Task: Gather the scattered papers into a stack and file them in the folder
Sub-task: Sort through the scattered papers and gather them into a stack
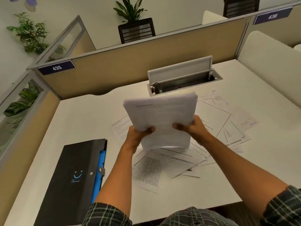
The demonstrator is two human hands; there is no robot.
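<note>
Head view: left hand and right hand each grip a side of the paper stack, held on end over the loose sheets. Judgement: tap its bottom edge square, add the rest, then file in the black folder at left. Stack text is blurred; its lower edge hides the sheets beneath; fingers behind it unseen.

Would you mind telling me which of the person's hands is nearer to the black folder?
The left. The left hand grips the paper stack on the side toward the black folder; the right hand grips the stack's far side, farther from it.
</note>
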